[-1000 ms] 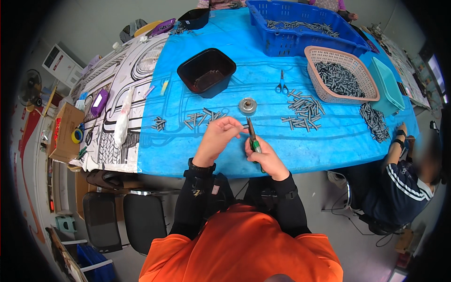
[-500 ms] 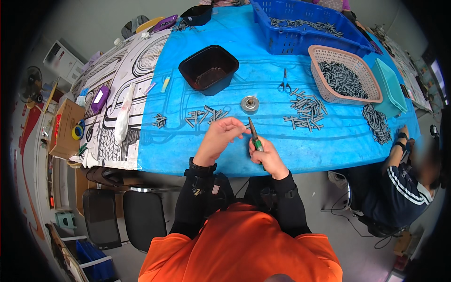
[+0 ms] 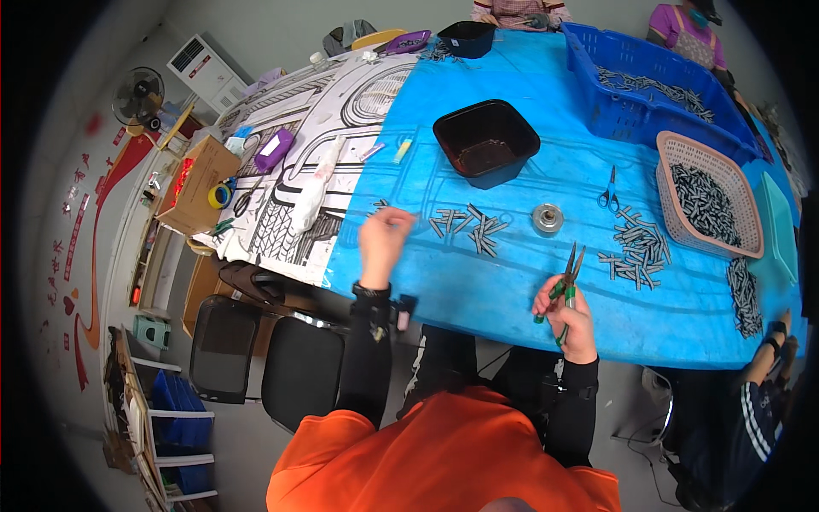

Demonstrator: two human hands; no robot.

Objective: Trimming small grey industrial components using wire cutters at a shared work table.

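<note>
My right hand (image 3: 570, 320) is wrapped round long-nose pliers (image 3: 570, 275) with green handles, their jaws spread and nothing visible between them. Left of it, my left hand (image 3: 382, 247) hovers by a small pile of short grey tube-like pieces (image 3: 379, 205), fingertips drawn together. Whatever those fingers hold, if anything, is hidden. Between the hands lies a larger group of the same grey pieces (image 3: 478, 229). Beyond the pliers stands a small round metallic container (image 3: 547, 219) with a knob on top. More grey pieces (image 3: 638, 249) are heaped to the right.
A black tub (image 3: 488, 175) stands on the blue table cover (image 3: 478, 294). Blue-handled scissors (image 3: 608, 200), a pink basket (image 3: 674, 218) of grey pieces and a blue crate (image 3: 606, 124) are at right. A co-worker's arm (image 3: 768, 350) reaches in at the right edge.
The view has swung left, shifting the scene rightward. My left hand has left the pliers' tip and gone left to the small pile. The pliers' jaws have spread apart.
</note>
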